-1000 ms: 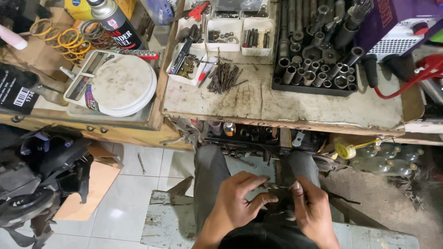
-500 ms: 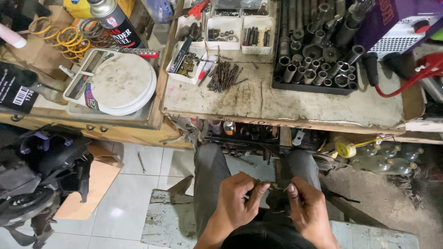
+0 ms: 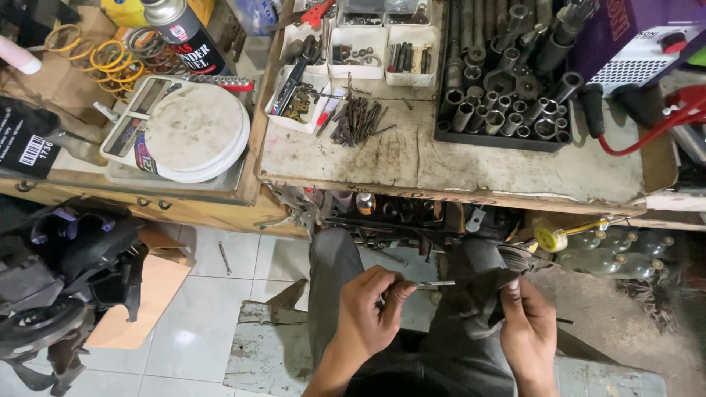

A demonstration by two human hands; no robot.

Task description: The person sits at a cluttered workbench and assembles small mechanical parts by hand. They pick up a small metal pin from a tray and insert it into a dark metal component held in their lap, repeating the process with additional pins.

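at the far left, on the white tiled floor (image 3: 213,323), a heap of black plastic machine parts (image 3: 59,272) lies beside a flat piece of brown cardboard (image 3: 140,301). above them a wooden shelf (image 3: 147,202) carries a round white kitchen scale (image 3: 193,129), coils of yellow wire springs (image 3: 103,55) and a dark aerosol can (image 3: 184,33). next comes the stained wooden workbench (image 3: 456,165), with small white plastic trays of screws and bits (image 3: 360,51), a loose pile of dark drill bits (image 3: 358,121) and a black tray of steel sockets (image 3: 507,103); a purple machine box (image 3: 632,37) and a red cable (image 3: 654,121) sit at its right end. clutter fills the shelf under the bench edge, and a yellow-capped oil bottle (image 3: 551,235) lies to the right.

below the bench, over grey trousers (image 3: 338,265), the left hand (image 3: 371,309) is bent inward, thumb and fingers pinched on the left end of a thin grey metal rod (image 3: 434,284) held level. the right hand (image 3: 528,331) stands just apart from it, fingers closed on a dark grey cloth (image 3: 478,301) that wraps the rod's right end. the rod lies between the two hands, above the knees. open floor shows only to the left of the legs; the bench edge is close above the hands.
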